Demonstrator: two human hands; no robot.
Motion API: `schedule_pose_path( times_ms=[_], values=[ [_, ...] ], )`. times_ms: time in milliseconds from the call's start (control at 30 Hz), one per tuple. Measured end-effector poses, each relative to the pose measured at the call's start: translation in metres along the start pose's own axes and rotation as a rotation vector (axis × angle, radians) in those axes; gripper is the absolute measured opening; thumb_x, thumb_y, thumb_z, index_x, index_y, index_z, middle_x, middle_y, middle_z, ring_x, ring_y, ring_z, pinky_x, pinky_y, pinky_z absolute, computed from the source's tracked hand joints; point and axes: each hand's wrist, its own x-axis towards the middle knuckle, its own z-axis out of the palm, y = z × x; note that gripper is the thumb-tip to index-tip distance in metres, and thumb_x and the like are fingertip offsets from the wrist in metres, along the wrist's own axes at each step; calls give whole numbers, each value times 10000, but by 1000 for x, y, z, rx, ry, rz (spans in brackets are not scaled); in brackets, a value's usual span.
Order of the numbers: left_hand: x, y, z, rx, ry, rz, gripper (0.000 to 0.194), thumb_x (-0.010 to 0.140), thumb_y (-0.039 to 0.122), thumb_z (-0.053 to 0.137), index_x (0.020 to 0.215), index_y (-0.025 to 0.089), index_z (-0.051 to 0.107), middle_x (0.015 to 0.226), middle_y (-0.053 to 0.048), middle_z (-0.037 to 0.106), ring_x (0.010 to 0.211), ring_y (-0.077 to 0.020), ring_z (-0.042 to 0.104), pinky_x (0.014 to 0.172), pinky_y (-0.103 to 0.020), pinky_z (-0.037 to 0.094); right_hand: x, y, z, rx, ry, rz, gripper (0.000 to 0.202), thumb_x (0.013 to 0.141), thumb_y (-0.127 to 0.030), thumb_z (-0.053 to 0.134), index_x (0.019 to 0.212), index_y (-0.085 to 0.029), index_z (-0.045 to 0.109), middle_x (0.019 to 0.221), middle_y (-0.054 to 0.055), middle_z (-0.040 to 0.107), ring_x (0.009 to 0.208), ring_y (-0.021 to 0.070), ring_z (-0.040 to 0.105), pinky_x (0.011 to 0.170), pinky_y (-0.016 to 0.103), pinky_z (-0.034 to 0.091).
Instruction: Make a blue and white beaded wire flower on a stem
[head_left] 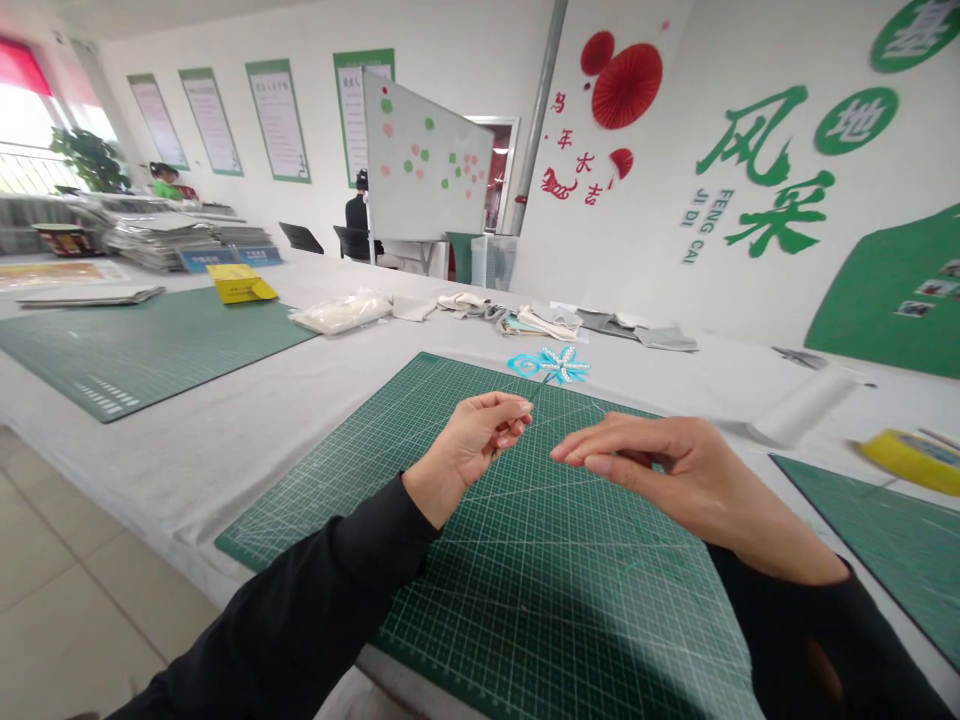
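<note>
My left hand (491, 432) is closed in a pinch above the green cutting mat (480, 590). Out of its fingertips runs a thin dark stem, with a bright blue flower ornament (562, 366) at the far end. White beads line the petals, and a blue looped piece sits at its left side. To the right, my right hand (652, 455) hovers over the mat with fingers stretched forward and the thumb a little apart. I see nothing in it, and a gap separates it from my left hand.
White cloth covers the long table (360, 375). Fabric scraps (551, 322) and a plastic bag (345, 312) lie beyond the mat. A yellow box (240, 284) rests on another mat at left. At right are a white roll (810, 405) and yellow tape (911, 460). Two people sit farther back.
</note>
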Motion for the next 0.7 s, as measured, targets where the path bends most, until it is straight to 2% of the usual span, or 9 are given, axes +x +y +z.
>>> schedule_pose_path(
  times_ms=[200, 367, 567, 700],
  values=[
    [0, 1, 2, 77, 94, 20, 142, 722, 97, 680, 604, 91, 601, 558, -15, 573, 420, -20, 423, 396, -162, 260, -7, -3, -10, -109, 81, -40, 181, 823, -405, 622, 853, -313, 775, 922, 25, 769, 751, 182, 680, 501, 262, 476],
    [0, -1, 6, 159, 160, 26, 146, 728, 64, 649, 598, 101, 594, 516, -10, 560, 389, -28, 412, 384, -173, 251, -11, -4, -8, -167, 92, -83, 157, 826, -376, 633, 873, -323, 772, 928, 18, 769, 701, 161, 679, 598, 278, 546],
    [1, -5, 6, 263, 223, 88, 158, 703, 35, 619, 587, 122, 556, 486, 10, 543, 355, -32, 394, 366, -182, 226, -11, -9, -7, -189, 31, -31, 180, 841, -350, 621, 924, -291, 769, 978, 29, 764, 864, 184, 714, 767, 290, 577],
    [3, -7, 5, 344, 272, 125, 144, 668, 35, 614, 587, 134, 548, 456, 27, 512, 371, -46, 403, 356, -179, 218, -12, -10, -7, -183, 46, -36, 165, 833, -352, 635, 916, -307, 771, 965, 12, 766, 842, 181, 722, 742, 278, 589]
  ],
)
